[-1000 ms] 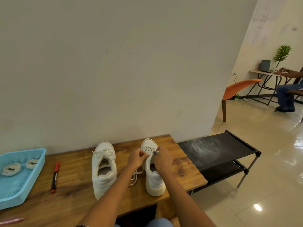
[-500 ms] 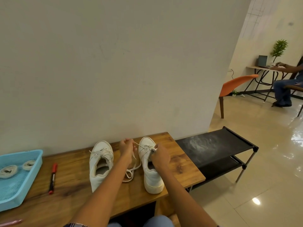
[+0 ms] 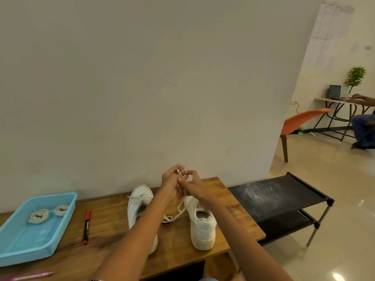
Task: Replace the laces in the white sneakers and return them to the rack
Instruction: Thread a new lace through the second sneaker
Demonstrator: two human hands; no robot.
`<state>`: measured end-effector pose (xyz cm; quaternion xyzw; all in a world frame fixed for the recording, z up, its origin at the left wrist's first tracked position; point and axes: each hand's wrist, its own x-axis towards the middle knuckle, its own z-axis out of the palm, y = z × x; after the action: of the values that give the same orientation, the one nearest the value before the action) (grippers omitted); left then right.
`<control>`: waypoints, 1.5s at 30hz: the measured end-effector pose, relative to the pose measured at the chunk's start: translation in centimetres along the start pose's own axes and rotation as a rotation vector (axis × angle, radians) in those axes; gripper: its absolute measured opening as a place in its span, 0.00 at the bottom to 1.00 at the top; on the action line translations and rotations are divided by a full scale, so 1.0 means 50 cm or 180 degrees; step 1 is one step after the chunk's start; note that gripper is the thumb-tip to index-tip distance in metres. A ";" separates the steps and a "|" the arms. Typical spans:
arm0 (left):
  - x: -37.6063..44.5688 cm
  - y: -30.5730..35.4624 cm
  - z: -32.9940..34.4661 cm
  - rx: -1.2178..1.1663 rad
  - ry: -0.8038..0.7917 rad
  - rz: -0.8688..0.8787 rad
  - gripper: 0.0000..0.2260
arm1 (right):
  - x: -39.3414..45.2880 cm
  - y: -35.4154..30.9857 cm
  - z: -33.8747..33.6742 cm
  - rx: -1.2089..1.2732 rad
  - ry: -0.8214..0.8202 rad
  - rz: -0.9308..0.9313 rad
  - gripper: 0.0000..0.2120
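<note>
Two white low-top sneakers stand side by side on the wooden bench (image 3: 229,201), heels toward the person and toes toward the wall at the bench's back edge. The left sneaker (image 3: 140,203) is partly hidden by the forearm; the right sneaker (image 3: 200,224) stands nearer the right edge. Both hands are raised together above the right sneaker's toe. The left hand (image 3: 170,180) and right hand (image 3: 194,183) each have their fingers curled, pinching a thin white lace (image 3: 178,211), which runs down from the hands and trails in a loop onto the bench between the two shoes. Blur makes it hard to tell, but the lace seems to pass between the two hands near the fingertips. Near the left edge sits a light blue plastic tray (image 3: 67,218) holding two coiled off-white laces (image 3: 38,217). A red and black marker (image 3: 86,226) lies between the tray and the left sneaker. A black two-tier shoe rack (image 3: 284,195) stands on the floor just beyond the bench's right edge.
</note>
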<state>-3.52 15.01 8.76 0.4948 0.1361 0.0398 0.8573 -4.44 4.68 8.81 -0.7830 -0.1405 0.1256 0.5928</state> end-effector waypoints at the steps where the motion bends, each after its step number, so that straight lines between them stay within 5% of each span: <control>1: 0.003 -0.003 -0.004 0.0385 0.0161 0.0160 0.16 | -0.004 -0.009 -0.018 -0.0164 -0.0066 0.0129 0.16; 5: -0.009 -0.023 -0.032 0.2638 0.0280 0.0825 0.08 | -0.010 -0.021 -0.101 -0.0544 -0.0010 0.0237 0.09; 10: -0.027 -0.052 -0.055 0.4718 -0.0043 0.0559 0.08 | -0.002 -0.007 -0.183 -0.1193 0.1255 0.0041 0.13; 13: -0.045 -0.058 -0.036 0.5872 -0.0257 0.0407 0.12 | -0.009 -0.005 -0.189 -0.1208 0.0858 0.0210 0.10; 16: -0.040 -0.042 0.000 0.5031 0.0071 0.1450 0.12 | -0.025 -0.018 -0.158 -0.1079 -0.0125 0.0369 0.10; 20: -0.038 -0.027 0.048 0.3034 -0.0757 0.0808 0.13 | -0.010 -0.011 -0.128 -0.1120 0.0046 0.0306 0.07; 24: -0.035 -0.043 0.035 0.3360 -0.0942 0.0634 0.12 | 0.011 0.020 -0.126 -0.1526 0.0279 0.0226 0.09; 29: -0.007 -0.071 -0.001 0.3179 -0.0337 0.0650 0.12 | 0.022 0.080 -0.147 -0.1854 0.1021 -0.0010 0.15; 33: 0.002 -0.107 -0.004 0.3092 0.0139 0.0918 0.10 | 0.021 0.123 -0.115 -0.2521 0.0501 0.0309 0.16; 36: -0.002 -0.139 0.015 0.3180 0.0372 0.1146 0.10 | 0.024 0.168 -0.069 -0.2818 0.0779 0.0267 0.14; 41: -0.006 -0.178 0.051 0.3122 0.0685 0.1061 0.10 | 0.021 0.214 -0.053 -0.1193 0.1491 -0.0082 0.13; 45: -0.008 -0.210 0.059 0.3247 0.0821 0.1151 0.11 | 0.023 0.222 -0.059 -0.0929 0.1638 -0.0029 0.18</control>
<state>-3.78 7.13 1.20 0.8538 0.1549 0.1756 0.4651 -1.48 -0.40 -1.14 -0.8655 -0.0056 -0.1013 0.4906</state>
